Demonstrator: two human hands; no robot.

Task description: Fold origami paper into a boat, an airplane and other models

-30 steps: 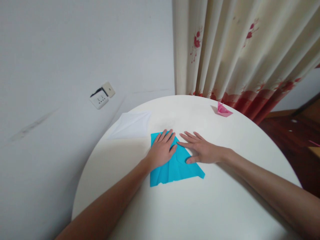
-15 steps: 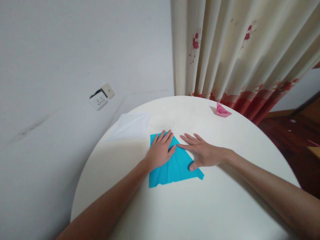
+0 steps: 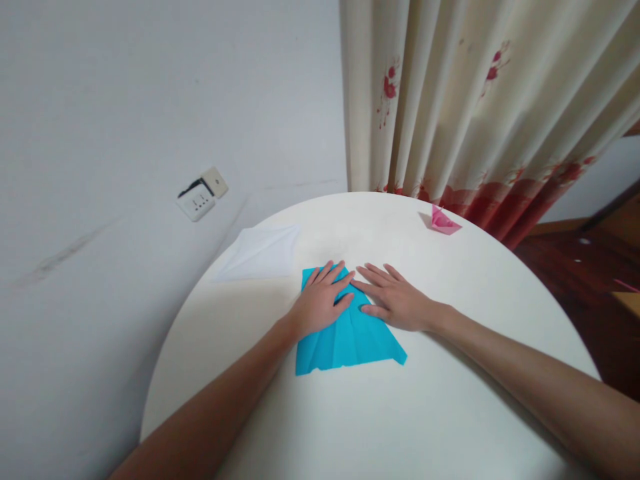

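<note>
Wall socket [image 3: 201, 195] — on the wall, far left, off the tabletop [image 3: 450, 413].
White sheet [image 3: 261, 253] — flat near the far-left rim, well apart from both hands.
Left hand [image 3: 320, 303] — flat, fingers spread, palm down on the upper left of the blue paper [image 3: 350, 340]; pressing, gripping nothing.
Blue paper — partly folded, mid-tabletop, wide end toward the person, narrow end under the fingertips; long axis runs away from the person.
Right hand [image 3: 395, 300] — flat and open on the paper's right slanted edge, fingertips touching the left hand's; both equally near.
Pink folded figure [image 3: 443, 221] — far right rim, by the curtain [image 3: 480, 100].
</note>
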